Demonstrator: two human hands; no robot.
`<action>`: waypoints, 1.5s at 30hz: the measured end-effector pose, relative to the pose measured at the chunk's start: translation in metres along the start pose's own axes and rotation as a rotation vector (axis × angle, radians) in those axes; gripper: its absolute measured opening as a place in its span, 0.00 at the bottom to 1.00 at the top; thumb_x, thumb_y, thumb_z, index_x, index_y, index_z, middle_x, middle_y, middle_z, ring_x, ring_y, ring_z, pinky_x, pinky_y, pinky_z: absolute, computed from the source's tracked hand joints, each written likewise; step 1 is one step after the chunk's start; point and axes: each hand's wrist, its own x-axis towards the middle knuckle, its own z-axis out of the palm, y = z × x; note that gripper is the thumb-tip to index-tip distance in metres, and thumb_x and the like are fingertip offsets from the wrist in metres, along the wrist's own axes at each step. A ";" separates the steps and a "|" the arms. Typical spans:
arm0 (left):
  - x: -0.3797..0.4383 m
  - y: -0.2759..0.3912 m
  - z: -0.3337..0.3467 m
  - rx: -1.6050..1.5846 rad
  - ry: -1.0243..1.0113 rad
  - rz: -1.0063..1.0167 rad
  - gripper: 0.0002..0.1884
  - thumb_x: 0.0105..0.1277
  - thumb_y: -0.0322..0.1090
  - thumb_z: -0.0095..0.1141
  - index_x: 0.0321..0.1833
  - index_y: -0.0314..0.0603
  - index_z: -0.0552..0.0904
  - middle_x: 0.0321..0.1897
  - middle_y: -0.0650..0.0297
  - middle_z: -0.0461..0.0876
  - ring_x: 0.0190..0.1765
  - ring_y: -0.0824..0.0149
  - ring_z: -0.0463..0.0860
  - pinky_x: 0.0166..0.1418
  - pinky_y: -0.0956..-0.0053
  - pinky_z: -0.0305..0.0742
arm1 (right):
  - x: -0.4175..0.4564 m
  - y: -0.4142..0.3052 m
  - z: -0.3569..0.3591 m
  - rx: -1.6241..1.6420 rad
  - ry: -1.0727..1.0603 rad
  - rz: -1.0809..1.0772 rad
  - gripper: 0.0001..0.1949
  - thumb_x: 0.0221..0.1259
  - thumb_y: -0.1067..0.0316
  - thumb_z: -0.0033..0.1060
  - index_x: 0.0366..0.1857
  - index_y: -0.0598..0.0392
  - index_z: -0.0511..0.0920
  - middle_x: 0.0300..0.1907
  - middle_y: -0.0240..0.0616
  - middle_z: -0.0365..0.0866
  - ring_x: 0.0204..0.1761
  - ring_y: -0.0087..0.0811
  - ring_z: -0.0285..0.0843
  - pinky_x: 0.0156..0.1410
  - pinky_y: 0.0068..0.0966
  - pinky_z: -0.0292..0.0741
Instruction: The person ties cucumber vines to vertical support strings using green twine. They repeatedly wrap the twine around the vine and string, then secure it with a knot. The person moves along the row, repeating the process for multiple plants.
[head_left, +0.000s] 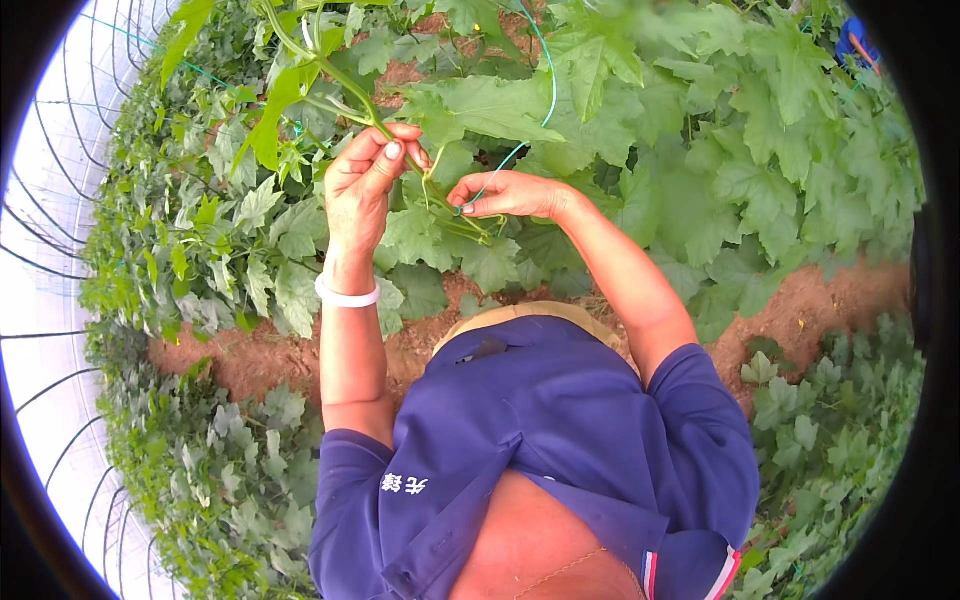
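My left hand (371, 169), with a white bangle (347, 292) at the wrist, pinches a thick green vine stem (349, 90) between thumb and fingers. The stem slants from the upper left down to the right, with leaves and side shoots on it. Just to the right, my right hand (506, 195) has its thumb and fingertips closed on a thin green twine (555, 82). The twine comes down from the top in a curve and meets the lower stem at the right fingertips. Whether it is knotted there I cannot tell. A broad leaf (480, 109) spreads just above both hands.
Dense lobed foliage (675, 165) fills the bed ahead. Bare reddish soil (825, 300) forms a path at my feet, with more plants (247, 465) behind. Curved hoops and pale film of a greenhouse wall (45, 300) stand at left. Another person in blue (855, 45) is at the far upper right.
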 end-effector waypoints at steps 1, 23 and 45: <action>-0.001 0.000 -0.003 -0.013 -0.010 0.003 0.10 0.78 0.30 0.53 0.53 0.30 0.83 0.37 0.59 0.85 0.44 0.66 0.83 0.56 0.69 0.77 | 0.000 -0.002 0.002 0.020 0.007 0.039 0.21 0.78 0.50 0.52 0.67 0.47 0.77 0.63 0.31 0.80 0.66 0.26 0.72 0.72 0.30 0.66; -0.004 -0.051 -0.065 0.055 0.215 -0.061 0.12 0.79 0.33 0.53 0.56 0.32 0.83 0.38 0.63 0.84 0.43 0.70 0.83 0.49 0.72 0.82 | -0.061 0.039 0.021 1.258 0.827 -0.420 0.08 0.78 0.59 0.55 0.50 0.48 0.79 0.56 0.35 0.82 0.61 0.37 0.79 0.68 0.60 0.76; -0.006 -0.130 -0.052 0.073 0.044 -0.198 0.11 0.78 0.33 0.55 0.55 0.36 0.84 0.39 0.65 0.86 0.43 0.74 0.83 0.49 0.77 0.79 | -0.051 -0.056 0.046 -0.297 0.956 -0.129 0.23 0.66 0.58 0.72 0.59 0.57 0.78 0.52 0.37 0.83 0.47 0.24 0.80 0.54 0.26 0.78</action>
